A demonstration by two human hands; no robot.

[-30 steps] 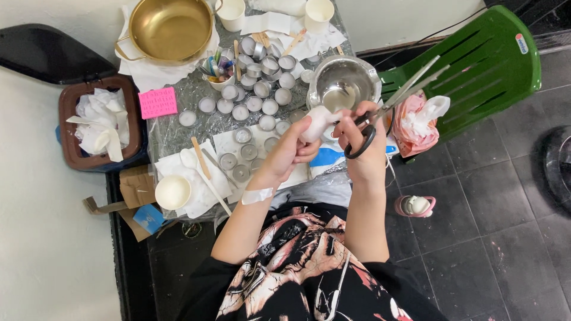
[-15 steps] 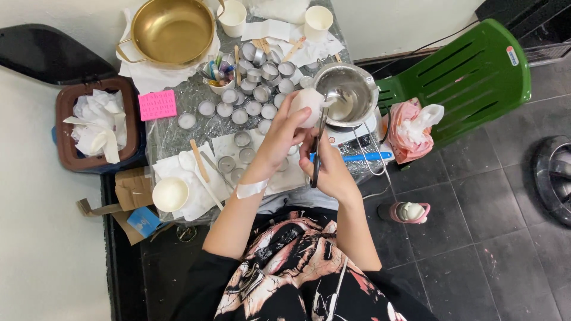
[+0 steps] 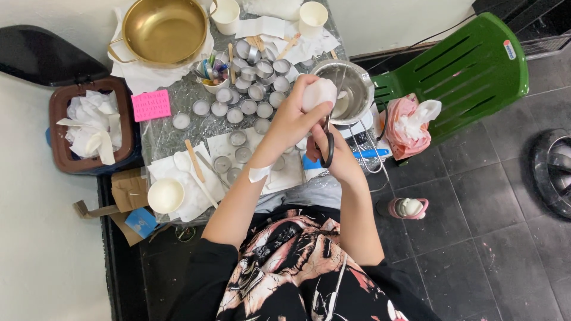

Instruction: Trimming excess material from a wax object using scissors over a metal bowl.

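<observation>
Two raised hands, left hand [image 3: 291, 122] fingers gripping white lump [image 3: 318, 93], right hand [image 3: 339, 156] fingers through black-handled scissors [image 3: 328, 142]

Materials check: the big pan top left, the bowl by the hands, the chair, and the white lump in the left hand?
Pan: brass-coloured metal, polished; it mirrors the light.
Bowl: steel-like metal, shiny grey with reflections.
Chair: green moulded plastic, glossy, slotted seat.
Lump in the left hand: matte white, smooth; possibly wax or tissue, cannot tell which.
</observation>
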